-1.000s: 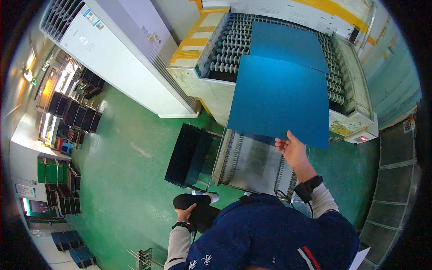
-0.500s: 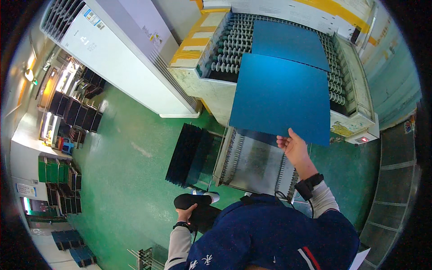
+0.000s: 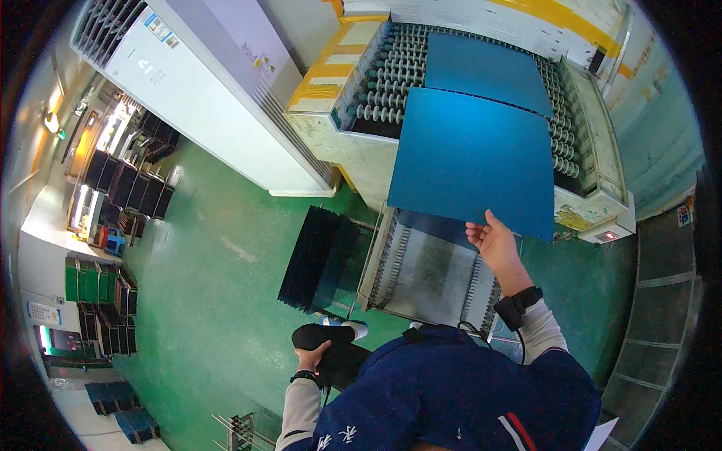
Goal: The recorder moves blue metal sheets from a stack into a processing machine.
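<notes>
A flat blue panel [image 3: 472, 161] slants over the front edge of a roller machine [image 3: 342, 146], its near part sticking out toward me. My right hand [image 3: 492, 239] pinches the near edge of this panel between thumb and fingers. Just beyond it, a second blue panel [image 3: 489, 73] lies flat on rows of white roller wheels [image 3: 380, 113]. My left hand [image 3: 310, 356] is closed round my bent knee [image 3: 320, 337], away from the panels.
Below the held panel stands a metal rack [image 3: 432, 263] with slotted sides. Left of it, dark panels [image 3: 312, 259] stand close together. A tall white air conditioner [image 3: 203, 90] is beside the machine. Grey framed panels [image 3: 658, 301] line the right. Stacked racks [image 3: 124, 184] stand far left.
Both blue panels have slid slightly farther onto the machine, away from me. My right hand has moved a little forward with the near panel's edge. My left hand stays on the knee.
</notes>
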A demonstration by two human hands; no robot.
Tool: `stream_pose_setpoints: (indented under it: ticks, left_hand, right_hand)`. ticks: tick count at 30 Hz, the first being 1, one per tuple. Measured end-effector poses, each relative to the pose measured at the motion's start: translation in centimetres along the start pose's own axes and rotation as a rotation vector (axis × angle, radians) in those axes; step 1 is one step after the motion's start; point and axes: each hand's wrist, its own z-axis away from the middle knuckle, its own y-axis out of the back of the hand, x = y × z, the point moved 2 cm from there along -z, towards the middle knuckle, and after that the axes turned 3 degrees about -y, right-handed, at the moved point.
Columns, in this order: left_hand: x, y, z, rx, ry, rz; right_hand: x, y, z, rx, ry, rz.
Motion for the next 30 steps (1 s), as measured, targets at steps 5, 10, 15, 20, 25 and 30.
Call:
stream_pose_setpoints:
  ticks: [5, 10, 15, 20, 25, 30]
  left_hand:
    - [0.2, 0.1, 0.1, 0.003, -0.023, -0.012]
    - [0.9, 0.3, 1.1, -0.007, 0.017, -0.025]
    - [1.3, 0.2, 2.0, -0.006, 0.005, -0.008]
    - [1.9, 0.2, 2.8, -0.005, 0.014, -0.01]
    - [1.5, 0.2, 2.6, 0.009, -0.029, 0.016]
    - [1.8, 0.2, 3.2, -0.007, -0.018, 0.02]
  right_hand:
    - [-0.1, 0.2, -0.3, -0.036, 0.012, 0.001]
    - [-0.2, 0.3, -0.3, -0.049, 0.024, 0.006]
    - [-0.4, 0.1, -0.4, -0.016, 0.043, 0.057]
    - [-0.8, 0.1, -0.7, -0.007, 0.049, 0.047]
    - [-0.9, 0.3, -1.4, -0.014, 0.061, 0.026]
    - [-1.2, 0.4, -2.0, -0.021, 0.063, 0.017]
